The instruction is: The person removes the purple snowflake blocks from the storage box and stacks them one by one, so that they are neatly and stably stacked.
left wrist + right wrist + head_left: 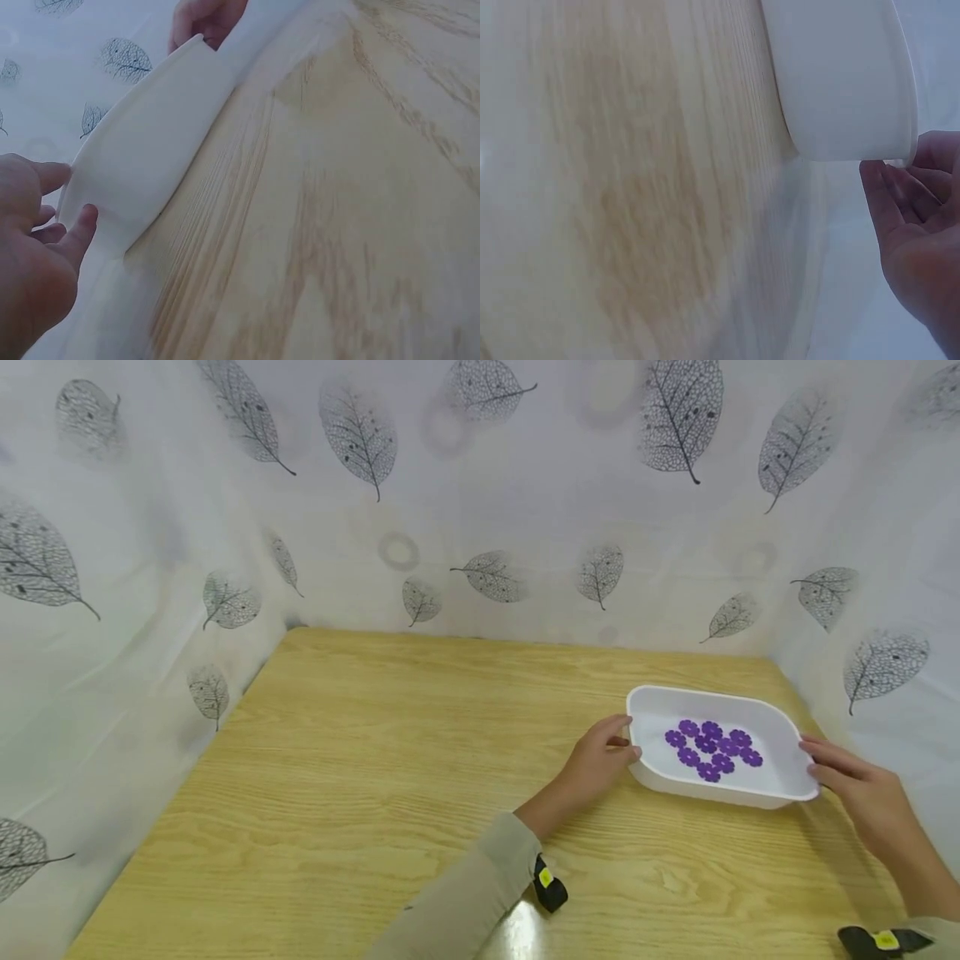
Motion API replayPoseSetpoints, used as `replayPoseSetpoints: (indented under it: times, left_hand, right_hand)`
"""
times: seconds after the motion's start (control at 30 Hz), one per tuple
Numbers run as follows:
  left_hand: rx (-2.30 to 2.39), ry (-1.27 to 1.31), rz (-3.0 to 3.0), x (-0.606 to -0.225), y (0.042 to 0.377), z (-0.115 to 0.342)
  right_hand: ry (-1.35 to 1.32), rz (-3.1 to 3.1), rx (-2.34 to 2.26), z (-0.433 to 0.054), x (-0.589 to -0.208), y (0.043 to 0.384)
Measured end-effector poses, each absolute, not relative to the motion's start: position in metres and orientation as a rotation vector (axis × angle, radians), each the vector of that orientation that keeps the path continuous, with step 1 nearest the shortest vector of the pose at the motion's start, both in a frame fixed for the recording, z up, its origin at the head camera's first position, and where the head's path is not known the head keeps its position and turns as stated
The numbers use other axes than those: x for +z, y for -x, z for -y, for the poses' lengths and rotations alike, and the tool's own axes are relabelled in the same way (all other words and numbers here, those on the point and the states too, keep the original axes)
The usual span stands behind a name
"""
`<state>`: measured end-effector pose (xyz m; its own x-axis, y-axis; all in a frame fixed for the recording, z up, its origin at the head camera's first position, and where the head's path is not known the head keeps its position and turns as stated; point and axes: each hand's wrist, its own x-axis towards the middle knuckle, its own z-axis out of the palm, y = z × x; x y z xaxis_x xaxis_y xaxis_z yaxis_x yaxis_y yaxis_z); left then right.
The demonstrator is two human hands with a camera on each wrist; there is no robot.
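A white plastic basin (pixel 738 792) with rounded corners is at the right side of the wooden table. Several purple flower-shaped pieces (pixel 706 744) lie loosely grouped on its floor. My left hand (pixel 592 762) pinches the rim at the left end, thumb low and fingers higher. At the opposite end my right hand (pixel 870 793) holds the rim between thumb and fingers. The left wrist view shows the basin's outer wall (pixel 150 127) beside the left hand (pixel 37 255). In the right wrist view, the fingertips of the right hand (pixel 922 225) meet the basin's edge. Whether its base touches the table, I cannot tell.
The wood-grain table (pixel 360 777) stretches away to the left of the basin. A pale curtain (pixel 510 510) printed with grey leaves stands behind it and along both sides, close to the right hand.
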<state>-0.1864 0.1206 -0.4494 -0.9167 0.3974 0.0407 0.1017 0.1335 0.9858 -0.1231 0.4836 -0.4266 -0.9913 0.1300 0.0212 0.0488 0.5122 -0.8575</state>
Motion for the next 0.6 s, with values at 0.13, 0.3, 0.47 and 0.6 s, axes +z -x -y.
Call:
replayPoseSetpoints:
  times: [0.13,0.3,0.47,0.6]
  left_hand:
    - [1.858,-0.494,-2.185,-0.451,0.190,-0.110]
    - [1.860,-0.532,-2.192,-0.455,0.194,-0.096]
    - [1.837,-0.550,-2.213,-0.456,0.197,-0.082]
    - [1.843,-0.530,-2.210,-0.455,0.197,-0.071]
  right_hand:
    - [0.125,2.664,1.539,-0.477,-0.425,0.125]
    - [0.115,2.735,1.537,-0.469,-0.423,0.128]
    - [0.103,2.764,1.493,-0.458,-0.422,0.131]
    - [0.089,2.795,1.440,-0.448,-0.423,0.133]
